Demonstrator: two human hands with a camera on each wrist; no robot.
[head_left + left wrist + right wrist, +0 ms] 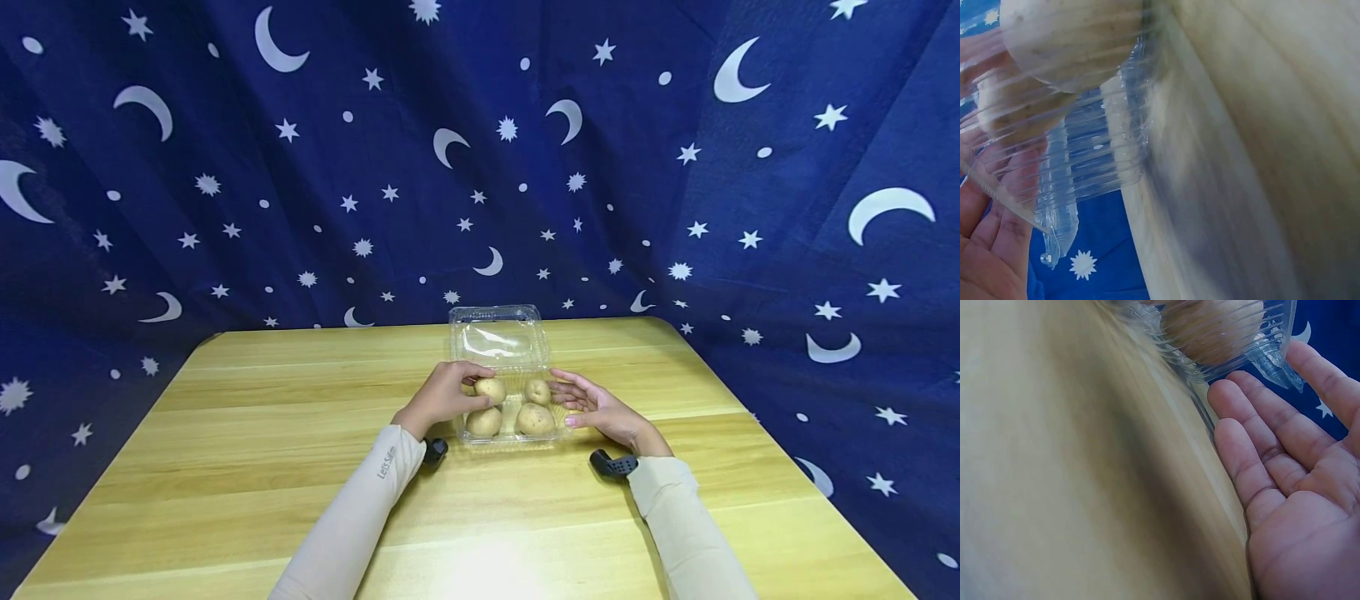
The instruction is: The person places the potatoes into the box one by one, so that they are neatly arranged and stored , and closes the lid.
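Note:
A clear plastic clamshell box (511,412) lies on the table with its lid (498,342) tipped back. Several potatoes sit inside. My left hand (442,393) reaches over the box's left side and holds the back left potato (491,389) between fingers and thumb. Below its thumb is the front left potato (483,422). By the box's right side is my right hand (600,410), fingers loosely extended, near the back right potato (537,392) and the front right potato (536,420). The right wrist view shows its palm (1297,506) bare, with a potato (1216,331) behind the ribbed wall.
The wooden table (300,417) spreads around the box on all sides. Behind it hangs a dark blue curtain (412,233) with white moons and stars. A black wrist camera (611,465) sits below the right hand, another (434,452) below the left.

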